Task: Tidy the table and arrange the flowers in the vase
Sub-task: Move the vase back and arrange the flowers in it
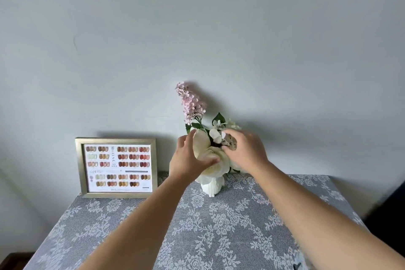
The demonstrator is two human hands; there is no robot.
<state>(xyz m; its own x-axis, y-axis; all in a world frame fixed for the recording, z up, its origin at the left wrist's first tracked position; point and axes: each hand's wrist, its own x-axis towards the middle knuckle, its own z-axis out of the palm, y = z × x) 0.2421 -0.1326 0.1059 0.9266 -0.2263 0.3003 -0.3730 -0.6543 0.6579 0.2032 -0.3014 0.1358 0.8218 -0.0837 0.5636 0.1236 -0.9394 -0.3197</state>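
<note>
While both hands worked the bouquet, the vase (210, 187) stood far-centre on the tabletop (197, 226) | left hand (188, 160) cupped a cream bloom (205, 149), thumb across its front | right hand (245, 151) pinched a small white flower (215, 135) | pink sprig (190, 103) upright | frame (117, 167) left, against the wall.

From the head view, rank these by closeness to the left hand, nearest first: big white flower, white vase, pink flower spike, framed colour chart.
1. Big white flower: under the left hand, touching.
2. White vase: just below and right of the hand.
3. Pink flower spike: above the hand.
4. Framed colour chart: off to the left, against the wall.
</note>
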